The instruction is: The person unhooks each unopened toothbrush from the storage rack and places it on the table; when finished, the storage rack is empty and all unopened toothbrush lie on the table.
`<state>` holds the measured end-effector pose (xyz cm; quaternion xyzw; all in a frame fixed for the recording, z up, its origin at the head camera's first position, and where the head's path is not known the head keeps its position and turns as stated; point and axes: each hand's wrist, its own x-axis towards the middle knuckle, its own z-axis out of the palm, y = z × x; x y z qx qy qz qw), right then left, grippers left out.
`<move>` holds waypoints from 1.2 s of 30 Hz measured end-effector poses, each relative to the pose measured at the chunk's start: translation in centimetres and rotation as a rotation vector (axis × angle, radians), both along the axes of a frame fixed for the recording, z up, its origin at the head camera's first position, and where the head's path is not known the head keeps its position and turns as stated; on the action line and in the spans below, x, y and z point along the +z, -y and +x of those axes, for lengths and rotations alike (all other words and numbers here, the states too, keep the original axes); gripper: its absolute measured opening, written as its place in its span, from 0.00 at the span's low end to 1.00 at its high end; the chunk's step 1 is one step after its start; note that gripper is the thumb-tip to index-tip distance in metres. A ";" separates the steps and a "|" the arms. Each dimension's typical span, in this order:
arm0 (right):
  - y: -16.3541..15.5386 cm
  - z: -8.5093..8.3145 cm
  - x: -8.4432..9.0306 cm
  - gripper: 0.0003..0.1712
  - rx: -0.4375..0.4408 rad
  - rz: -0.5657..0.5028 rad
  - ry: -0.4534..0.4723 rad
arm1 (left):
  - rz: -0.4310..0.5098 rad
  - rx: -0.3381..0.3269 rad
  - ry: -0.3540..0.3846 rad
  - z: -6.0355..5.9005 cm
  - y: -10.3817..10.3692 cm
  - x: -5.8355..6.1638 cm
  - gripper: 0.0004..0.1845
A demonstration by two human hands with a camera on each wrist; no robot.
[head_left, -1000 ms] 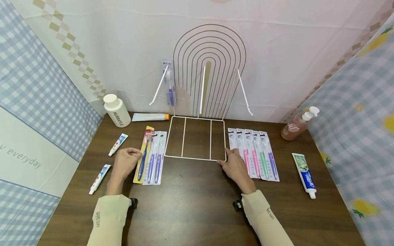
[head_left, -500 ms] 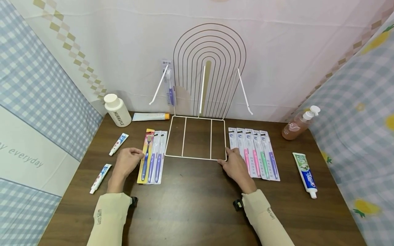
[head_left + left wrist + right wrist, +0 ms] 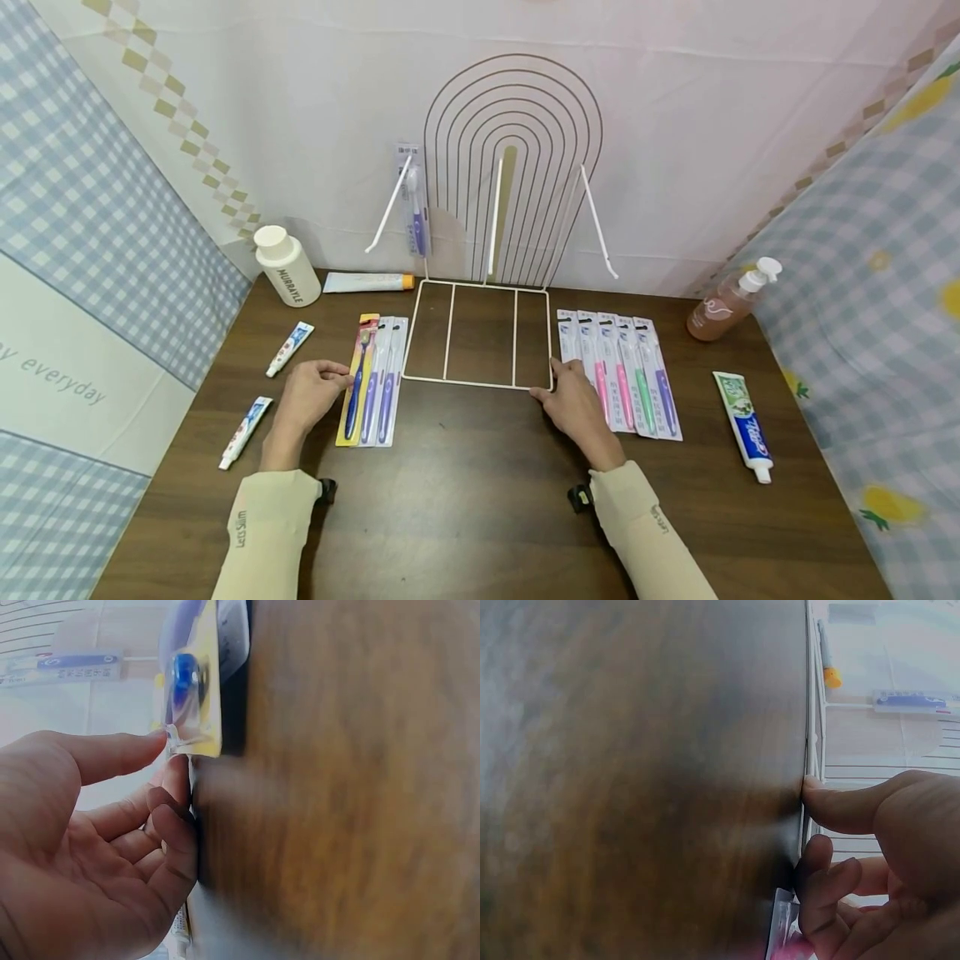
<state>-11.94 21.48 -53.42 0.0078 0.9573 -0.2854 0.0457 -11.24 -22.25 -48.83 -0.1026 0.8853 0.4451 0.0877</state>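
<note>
My left hand (image 3: pixel 313 398) pinches the left edge of a blue toothbrush in a yellow pack (image 3: pixel 351 417) between thumb and forefinger. In the left wrist view, the pack (image 3: pixel 210 690) stands at the fingertips, close to the table. Two purple toothbrushes in clear packs (image 3: pixel 385 408) lie right beside it. My right hand (image 3: pixel 576 408) grips the front right corner of a white wire display rack (image 3: pixel 480 384), thumb at the front and forefinger at the side. A packed purple toothbrush (image 3: pixel 416 208) hangs from the rack's left prong (image 3: pixel 388 207); the middle and right prongs hold nothing.
Several packed toothbrushes (image 3: pixel 622 383) lie right of the rack. Toothpaste tubes (image 3: pixel 742 425) lie at both sides, one (image 3: pixel 363 283) at the back. A white bottle (image 3: pixel 288 271) stands back left, a pink pump bottle (image 3: pixel 720 308) back right. Cloth (image 3: pixel 675 125) covers the walls.
The yellow toothbrush pack has shifted slightly right and straightened up against the purple toothbrush packs, with my left hand following. My right hand has stayed at the rack's corner.
</note>
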 end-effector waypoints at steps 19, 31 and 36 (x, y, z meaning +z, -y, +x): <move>0.4 0.5 1.5 0.46 -0.007 0.004 -0.001 | 0.021 -0.019 -0.016 -0.1 0.2 0.0 0.15; 0.2 0.7 1.2 0.46 -0.020 -0.002 -0.020 | 0.168 -0.011 -0.272 -5.9 -2.3 3.6 0.21; 0.4 0.5 0.9 0.46 -0.011 -0.013 -0.021 | 0.172 0.009 -0.384 -9.8 -4.2 6.5 0.20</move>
